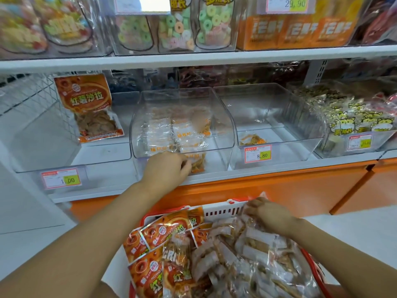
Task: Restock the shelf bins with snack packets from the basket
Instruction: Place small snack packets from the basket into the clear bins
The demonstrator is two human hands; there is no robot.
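My left hand pinches a light, crinkly snack packet at the middle bin; below it, my right hand grips a second packet by its edge.

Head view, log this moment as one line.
left hand holds orange-strip packet at middle bin front | right hand grips clear packet in basket | neighbouring bin nearly empty

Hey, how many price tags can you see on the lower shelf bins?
3: the left bin's tag, the nearly empty bin's tag, the far-right bin's tag. The left hand may hide a fourth.
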